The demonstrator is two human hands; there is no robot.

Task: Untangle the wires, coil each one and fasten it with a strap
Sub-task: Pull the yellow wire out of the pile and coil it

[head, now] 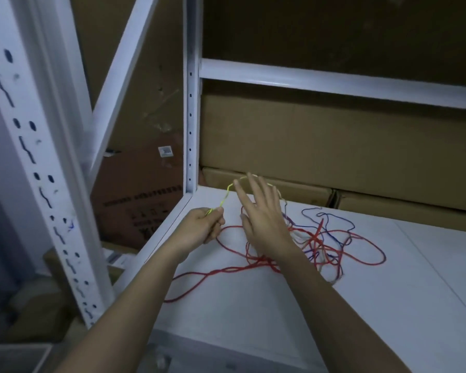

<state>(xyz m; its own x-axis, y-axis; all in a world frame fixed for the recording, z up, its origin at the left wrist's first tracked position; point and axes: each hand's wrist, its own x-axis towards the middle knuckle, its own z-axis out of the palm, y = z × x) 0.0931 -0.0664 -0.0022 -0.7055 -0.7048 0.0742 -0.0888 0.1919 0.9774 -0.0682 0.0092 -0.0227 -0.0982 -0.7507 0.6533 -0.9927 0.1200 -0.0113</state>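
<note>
A tangle of wires lies on the white shelf board [388, 292]. A long red wire [366, 244] loops widely through it, a thin blue wire [334, 216] curls at its far side, and pale strands run through the knot. My left hand [203, 227] pinches a yellow-green wire [225, 197] near the shelf's left edge. That wire arcs up and over behind my right hand [264, 219]. My right hand hovers above the tangle with straight, spread fingers and holds nothing.
White metal rack uprights [191, 117] and a crossbeam [334, 82] frame the shelf. Cardboard boxes [334, 146] stand along the back edge. To the left, beyond the shelf's edge, more boxes sit lower down.
</note>
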